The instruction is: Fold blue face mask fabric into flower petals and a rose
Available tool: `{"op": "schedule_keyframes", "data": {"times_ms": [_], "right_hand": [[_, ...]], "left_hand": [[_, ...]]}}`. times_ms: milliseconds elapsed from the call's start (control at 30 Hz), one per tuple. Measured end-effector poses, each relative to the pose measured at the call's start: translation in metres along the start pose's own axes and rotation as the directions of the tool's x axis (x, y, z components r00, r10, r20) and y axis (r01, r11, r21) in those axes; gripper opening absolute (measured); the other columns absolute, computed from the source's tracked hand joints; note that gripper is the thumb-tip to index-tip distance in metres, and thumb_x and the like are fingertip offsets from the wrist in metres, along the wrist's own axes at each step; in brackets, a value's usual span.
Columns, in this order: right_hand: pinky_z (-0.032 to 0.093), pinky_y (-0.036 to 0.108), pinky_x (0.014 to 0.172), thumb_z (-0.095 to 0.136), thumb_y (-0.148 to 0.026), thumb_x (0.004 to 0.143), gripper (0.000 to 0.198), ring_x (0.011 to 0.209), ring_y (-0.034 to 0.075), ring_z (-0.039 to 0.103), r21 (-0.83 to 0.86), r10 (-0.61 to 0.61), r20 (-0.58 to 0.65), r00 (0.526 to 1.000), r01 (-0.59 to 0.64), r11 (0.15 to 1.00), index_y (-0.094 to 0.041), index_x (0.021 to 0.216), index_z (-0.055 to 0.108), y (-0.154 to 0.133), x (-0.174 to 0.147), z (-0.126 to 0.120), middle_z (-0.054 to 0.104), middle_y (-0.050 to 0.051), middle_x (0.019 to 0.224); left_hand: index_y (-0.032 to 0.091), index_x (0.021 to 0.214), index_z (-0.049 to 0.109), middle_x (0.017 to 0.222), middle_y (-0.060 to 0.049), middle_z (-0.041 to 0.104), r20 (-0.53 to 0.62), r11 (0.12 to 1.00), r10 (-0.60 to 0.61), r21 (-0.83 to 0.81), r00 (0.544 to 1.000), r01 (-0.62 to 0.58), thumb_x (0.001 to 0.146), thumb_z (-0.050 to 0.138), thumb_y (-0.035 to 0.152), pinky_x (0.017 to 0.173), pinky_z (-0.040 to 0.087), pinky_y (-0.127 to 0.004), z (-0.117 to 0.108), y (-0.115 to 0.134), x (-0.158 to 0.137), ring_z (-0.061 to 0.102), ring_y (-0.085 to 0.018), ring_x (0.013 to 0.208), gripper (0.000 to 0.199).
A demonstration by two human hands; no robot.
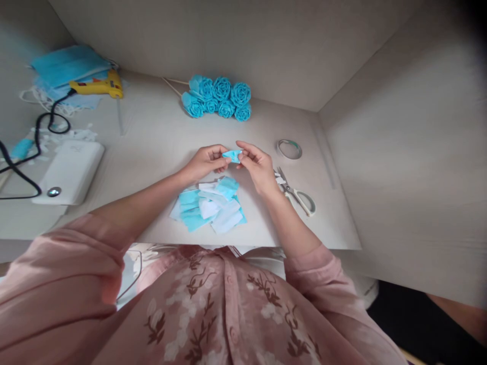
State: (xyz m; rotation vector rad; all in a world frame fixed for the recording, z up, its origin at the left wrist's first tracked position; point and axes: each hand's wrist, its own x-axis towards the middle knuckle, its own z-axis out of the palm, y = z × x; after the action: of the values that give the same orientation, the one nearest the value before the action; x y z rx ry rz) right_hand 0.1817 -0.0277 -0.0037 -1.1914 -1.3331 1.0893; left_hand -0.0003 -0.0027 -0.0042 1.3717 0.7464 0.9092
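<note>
One blue piece point(232, 155) in two hands point(207, 161), one pair of scissors point(289, 190)

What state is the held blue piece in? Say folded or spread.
Folded, it seems: the blue piece looks narrow and creased between the left hand and right hand, which partly cover it.

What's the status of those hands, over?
Left hand, right hand: both holding small, crinkled blue fabric piece. Loose blue and white fabric scraps close by. Nothing seen blocking either hand.
</note>
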Motion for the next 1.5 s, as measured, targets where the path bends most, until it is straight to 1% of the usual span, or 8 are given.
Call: {"op": "schedule_keyframes", "data": {"times_ms": [200, 367, 533, 667, 933, 1200, 1400, 1500], "right_hand": [[0.061, 0.038, 0.081, 0.072, -0.057, 0.077, 0.055, 0.085, 0.019, 0.062, 0.016, 0.01, 0.015, 1.0, -0.01, 1.0, -0.024, 0.121, 0.071, -0.002, -0.001, 0.0, 0.066, 0.003, 0.093], [0.061, 0.037, 0.082, 0.069, -0.052, 0.081, 0.052, 0.091, 0.019, 0.063, 0.041, 0.032, 0.084, 0.996, -0.035, 0.999, -0.022, 0.124, 0.069, -0.011, -0.005, 0.001, 0.067, 0.005, 0.099], [0.06, 0.035, 0.084, 0.069, -0.055, 0.081, 0.057, 0.097, 0.02, 0.063, -0.001, 0.028, 0.133, 0.991, -0.028, 1.0, -0.024, 0.129, 0.067, -0.013, -0.007, 0.001, 0.067, 0.005, 0.106], [0.06, 0.034, 0.082, 0.07, -0.055, 0.08, 0.058, 0.096, 0.019, 0.063, 0.029, 0.032, 0.133, 0.991, -0.036, 0.999, -0.025, 0.13, 0.066, -0.012, -0.006, 0.001, 0.066, 0.004, 0.103], [0.059, 0.034, 0.081, 0.073, -0.058, 0.077, 0.065, 0.096, 0.019, 0.062, 0.006, 0.018, 0.156, 0.988, -0.019, 1.0, -0.024, 0.132, 0.064, -0.01, -0.005, 0.0, 0.065, 0.004, 0.102], [0.06, 0.037, 0.083, 0.075, -0.061, 0.074, 0.063, 0.085, 0.019, 0.062, -0.018, 0.02, 0.152, 0.988, -0.017, 1.0, -0.027, 0.127, 0.067, -0.006, -0.004, 0.001, 0.067, 0.002, 0.092], [0.059, 0.036, 0.083, 0.072, -0.054, 0.077, 0.056, 0.084, 0.018, 0.061, -0.04, 0.002, 0.112, 0.994, 0.002, 0.999, -0.026, 0.125, 0.068, -0.004, -0.002, -0.002, 0.066, 0.003, 0.092], [0.059, 0.036, 0.082, 0.074, -0.05, 0.076, 0.055, 0.084, 0.018, 0.06, -0.019, 0.011, 0.094, 0.996, -0.009, 1.0, -0.025, 0.124, 0.069, -0.004, -0.001, -0.002, 0.067, 0.003, 0.093]], "left_hand": [[0.015, 0.084, 0.062, 0.063, 0.002, 0.061, -0.002, 1.0, 0.01, 0.004, 1.0, -0.01, 0.072, 0.081, 0.049, 0.056, 0.044, -0.021, 0.0, -0.001, 0.0, 0.055, -0.008, 0.056, 0.041], [0.015, 0.08, 0.061, 0.061, 0.002, 0.06, -0.017, 1.0, 0.005, 0.003, 1.0, -0.005, 0.072, 0.08, 0.048, 0.055, 0.043, -0.021, -0.001, -0.001, 0.0, 0.053, -0.008, 0.055, 0.039], [0.015, 0.076, 0.061, 0.059, 0.002, 0.058, -0.016, 1.0, 0.003, -0.001, 1.0, -0.003, 0.071, 0.08, 0.047, 0.055, 0.042, -0.021, -0.002, -0.001, 0.0, 0.052, -0.008, 0.054, 0.038], [0.016, 0.077, 0.061, 0.058, 0.002, 0.058, -0.015, 1.0, 0.003, 0.021, 1.0, -0.002, 0.072, 0.079, 0.045, 0.053, 0.039, -0.021, -0.003, -0.001, 0.0, 0.051, -0.008, 0.053, 0.035], [0.016, 0.077, 0.061, 0.057, 0.002, 0.057, -0.009, 1.0, 0.004, 0.03, 1.0, -0.004, 0.073, 0.079, 0.045, 0.052, 0.038, -0.021, -0.003, -0.002, 0.0, 0.051, -0.008, 0.053, 0.034], [0.016, 0.075, 0.061, 0.056, 0.002, 0.057, 0.011, 0.999, 0.0, 0.04, 1.0, 0.0, 0.073, 0.08, 0.046, 0.052, 0.038, -0.021, -0.003, -0.002, 0.001, 0.051, -0.008, 0.052, 0.036], [0.015, 0.076, 0.063, 0.065, -0.001, 0.062, 0.041, 1.0, -0.007, 0.005, 0.999, 0.007, 0.08, 0.072, 0.053, 0.058, 0.042, -0.023, -0.004, 0.0, -0.001, 0.056, -0.01, 0.058, 0.039], [0.015, 0.08, 0.064, 0.068, -0.002, 0.064, -0.005, 0.999, 0.003, -0.033, 1.0, -0.003, 0.08, 0.072, 0.055, 0.059, 0.044, -0.023, -0.005, 0.001, -0.001, 0.057, -0.011, 0.06, 0.041]]}}
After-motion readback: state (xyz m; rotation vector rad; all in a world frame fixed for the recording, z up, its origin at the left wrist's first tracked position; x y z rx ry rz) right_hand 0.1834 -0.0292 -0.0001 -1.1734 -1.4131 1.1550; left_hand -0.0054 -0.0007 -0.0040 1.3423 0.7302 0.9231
